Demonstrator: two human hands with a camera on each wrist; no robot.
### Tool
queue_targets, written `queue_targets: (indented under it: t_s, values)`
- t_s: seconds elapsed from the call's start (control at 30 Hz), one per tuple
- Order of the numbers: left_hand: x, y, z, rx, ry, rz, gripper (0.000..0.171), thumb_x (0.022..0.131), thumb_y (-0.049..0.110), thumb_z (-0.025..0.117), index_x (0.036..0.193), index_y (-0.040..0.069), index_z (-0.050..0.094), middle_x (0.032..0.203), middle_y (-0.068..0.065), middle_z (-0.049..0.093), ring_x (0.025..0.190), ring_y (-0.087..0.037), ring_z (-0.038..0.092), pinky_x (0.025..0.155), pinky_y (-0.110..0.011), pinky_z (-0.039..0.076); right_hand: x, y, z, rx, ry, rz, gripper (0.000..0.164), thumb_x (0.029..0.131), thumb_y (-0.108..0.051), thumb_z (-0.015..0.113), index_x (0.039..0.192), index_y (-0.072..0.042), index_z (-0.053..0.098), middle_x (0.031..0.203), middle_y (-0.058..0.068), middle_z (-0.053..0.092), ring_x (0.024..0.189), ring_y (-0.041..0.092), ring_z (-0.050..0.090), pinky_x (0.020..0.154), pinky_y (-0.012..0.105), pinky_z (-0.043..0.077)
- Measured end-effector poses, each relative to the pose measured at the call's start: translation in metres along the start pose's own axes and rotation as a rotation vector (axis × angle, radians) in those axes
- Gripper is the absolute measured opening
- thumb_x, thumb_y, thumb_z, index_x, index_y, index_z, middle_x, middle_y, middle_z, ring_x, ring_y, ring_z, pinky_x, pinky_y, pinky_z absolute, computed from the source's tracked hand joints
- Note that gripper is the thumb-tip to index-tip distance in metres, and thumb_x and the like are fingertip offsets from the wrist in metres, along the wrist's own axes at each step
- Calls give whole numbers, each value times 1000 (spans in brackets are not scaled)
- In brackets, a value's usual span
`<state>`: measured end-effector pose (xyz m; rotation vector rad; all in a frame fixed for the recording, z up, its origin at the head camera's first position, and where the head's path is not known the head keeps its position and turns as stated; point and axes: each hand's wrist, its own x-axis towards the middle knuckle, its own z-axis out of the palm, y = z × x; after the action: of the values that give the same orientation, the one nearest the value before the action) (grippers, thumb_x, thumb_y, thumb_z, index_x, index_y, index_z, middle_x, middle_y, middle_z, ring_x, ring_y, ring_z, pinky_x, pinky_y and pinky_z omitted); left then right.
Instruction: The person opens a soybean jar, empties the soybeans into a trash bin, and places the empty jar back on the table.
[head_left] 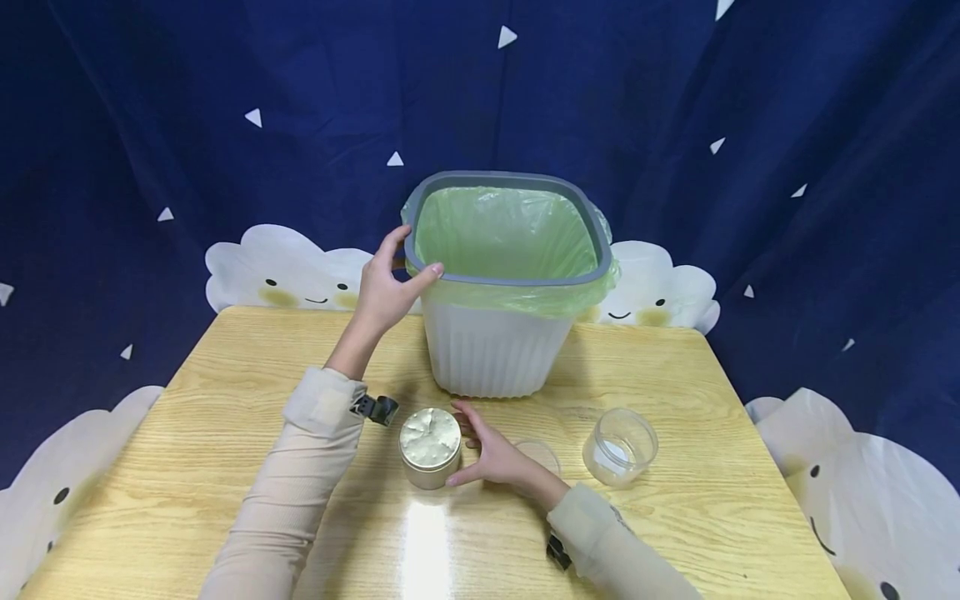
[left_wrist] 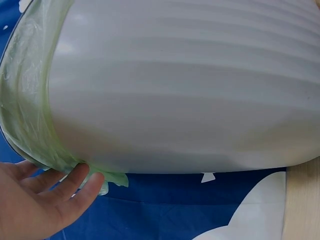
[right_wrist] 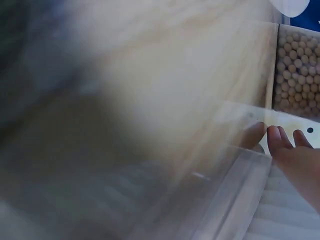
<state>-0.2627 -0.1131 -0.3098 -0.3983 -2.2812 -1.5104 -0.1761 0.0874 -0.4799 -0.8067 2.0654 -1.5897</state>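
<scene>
My left hand is at the left front corner of a white ribbed trash bin with a grey rim and a green bag. Its thumb overlaps the front rim. In the left wrist view, its loosely extended fingers lie along the edge of the green bag. Just right of a round jar with a crumpled silvery top is my right hand, fingers spread. The right wrist view shows small beige bean-like balls inside the jar, with the right fingertips beside it.
A clear round lid lies flat on the wooden table, partly behind my right hand. Farther right stands a clear open jar with a white patch inside. Behind the table hangs a dark blue curtain with white clouds.
</scene>
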Motion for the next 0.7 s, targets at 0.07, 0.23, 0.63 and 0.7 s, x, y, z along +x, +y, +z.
queue_targets:
  t_s: [0.07,0.23,0.63,0.7]
  values:
    - [0,0,0,-1,-3,-2,70,78,31,66,137,9,37,129,-17,46,104,-33,50,87,-46,40,5,8,2,-17,-1,-3,109,62,-2,82,143,1,9,138,23,32,125,35,35,99,48,30]
    - [1,1,-3,20,-20,-10,73,78,36,65,139,11,35,132,-14,44,107,-32,50,89,-45,40,16,26,5,6,-25,-21,111,59,5,81,143,1,8,139,18,33,125,27,36,103,36,28]
    - [-22,-7,-20,-35,-13,-12,76,83,30,64,145,18,22,140,-10,37,111,-29,50,80,-45,46,24,24,14,107,-47,52,111,57,10,79,143,-6,10,136,9,36,126,23,33,107,39,16]
    - [-28,-11,-25,-50,-16,-9,75,83,28,64,145,19,22,139,-9,37,112,-28,50,81,-44,45,22,17,15,104,-27,74,111,57,10,80,143,-5,12,135,9,38,125,25,34,106,42,16]
